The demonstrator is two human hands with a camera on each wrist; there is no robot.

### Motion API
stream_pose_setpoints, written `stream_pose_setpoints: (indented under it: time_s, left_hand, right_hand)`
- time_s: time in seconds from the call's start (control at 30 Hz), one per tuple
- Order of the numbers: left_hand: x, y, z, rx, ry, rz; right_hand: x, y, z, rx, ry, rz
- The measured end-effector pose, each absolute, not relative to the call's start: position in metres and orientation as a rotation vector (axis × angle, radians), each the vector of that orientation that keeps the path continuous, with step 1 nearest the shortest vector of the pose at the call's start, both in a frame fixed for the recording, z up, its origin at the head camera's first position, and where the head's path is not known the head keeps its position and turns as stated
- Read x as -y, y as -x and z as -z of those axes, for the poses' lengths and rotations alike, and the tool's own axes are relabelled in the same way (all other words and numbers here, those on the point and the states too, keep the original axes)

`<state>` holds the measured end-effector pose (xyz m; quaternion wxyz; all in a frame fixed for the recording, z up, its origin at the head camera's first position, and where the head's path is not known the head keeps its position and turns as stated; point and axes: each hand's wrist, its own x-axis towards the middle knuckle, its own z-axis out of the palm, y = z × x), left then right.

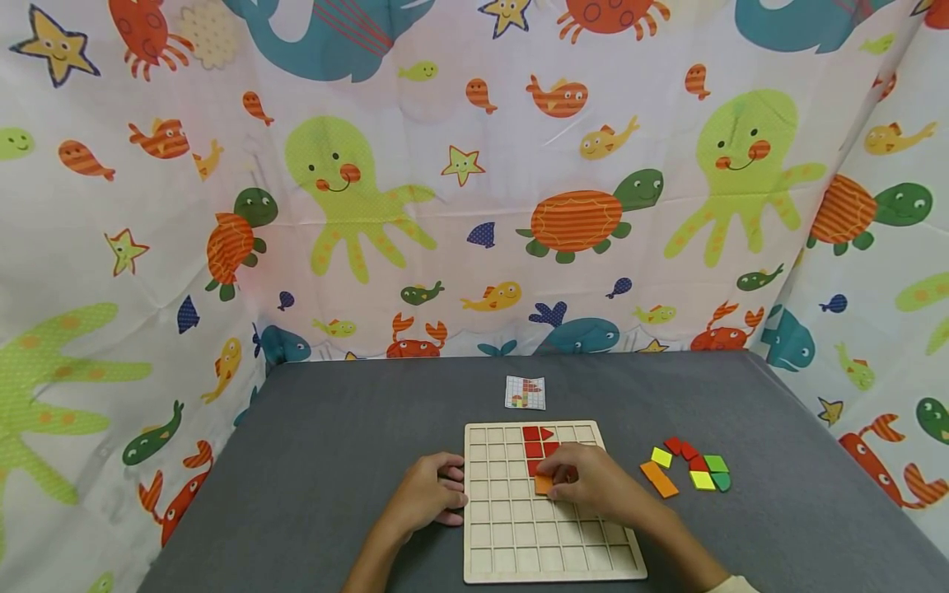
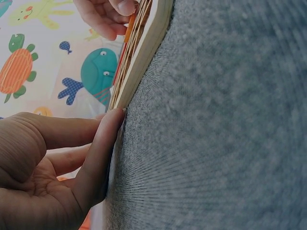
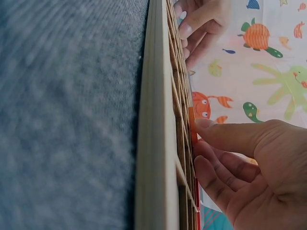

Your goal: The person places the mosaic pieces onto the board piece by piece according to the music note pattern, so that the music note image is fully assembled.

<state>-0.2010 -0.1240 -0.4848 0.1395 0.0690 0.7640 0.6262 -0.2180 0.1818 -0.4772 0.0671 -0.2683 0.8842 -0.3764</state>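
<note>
Your right hand (image 1: 589, 480) pinches orange tile (image 1: 543, 486) at board (image 1: 503, 561), below red tiles (image 1: 532, 450) near top edge; your left hand (image 1: 424, 496), fingers relaxed, touches board's left edge.

On my feeds the board (image 1: 504, 562) reads as pale, unvarnished wood, matt, with a smooth edge marked by fine grain and thin wooden strips for its grid. The orange tile (image 1: 544, 486) and the red tiles (image 1: 532, 449) look smooth and flatly coloured; whether wood or plastic, I can't tell. Beneath, I see a grey table cover (image 1: 371, 403) of matt, coarse-textured cloth. The card (image 1: 525, 393) looks like printed paper. I take the hanging (image 1: 430, 263) for thin printed cloth, softly creased, and the cream sleeve (image 1: 734, 585) for cloth too.
</note>
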Motion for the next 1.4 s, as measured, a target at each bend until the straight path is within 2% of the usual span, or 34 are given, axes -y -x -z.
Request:
stream_pose_setpoints:
  time_s: [0.8,1.4]
  left_hand:
    - [0.124,0.204,0.488,-2.211,-0.182,-1.804]
    - [0.123,0.204,0.488,-2.218,-0.17,-1.792]
  right_hand:
    - [-0.181,0.217,0.476,-2.595,0.81,1.178]
    - [-0.201,0.227,0.476,-2.648,0.721,1.208]
